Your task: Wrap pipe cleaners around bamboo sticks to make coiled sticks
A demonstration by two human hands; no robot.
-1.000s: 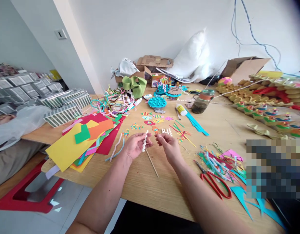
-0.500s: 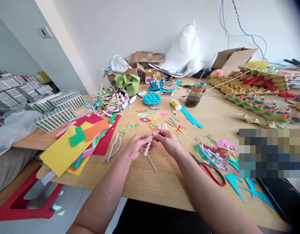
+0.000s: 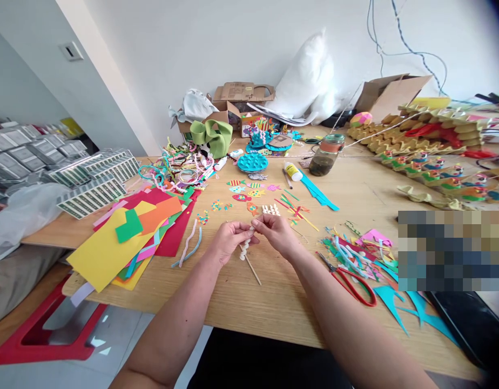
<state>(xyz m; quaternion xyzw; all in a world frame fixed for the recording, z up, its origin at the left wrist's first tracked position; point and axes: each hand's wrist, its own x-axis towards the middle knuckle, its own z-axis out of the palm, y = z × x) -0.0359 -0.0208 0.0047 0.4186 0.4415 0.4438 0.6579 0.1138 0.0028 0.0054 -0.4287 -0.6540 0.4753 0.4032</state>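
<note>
Pinched between both my hands is a white spiral-twisted pipe cleaner [image 3: 243,252], its lower coils hanging free. My left hand [image 3: 232,237] grips it from the left, and the fingertips of my right hand [image 3: 272,232] close on its upper end. Beneath it a thin wooden stick [image 3: 253,270] lies slanted on the table; its upper part is hidden by my hands. Just beyond my right hand sit several short white coiled pieces [image 3: 270,209]. Pink [image 3: 188,241] and blue pipe cleaners [image 3: 195,250] lie left of my left hand.
Colored paper sheets [image 3: 99,254] spread at the left. Paper fish [image 3: 242,198], a glue bottle [image 3: 292,171] and a glass jar [image 3: 324,156] stand or lie beyond my hands. Red-handled scissors [image 3: 355,286] and paper scraps [image 3: 355,251] are at the right, near egg trays [image 3: 403,141].
My left fingers have moved slightly up and closer to my right fingertips, covering more of the coil. The stick and the other things on the table stay put.
</note>
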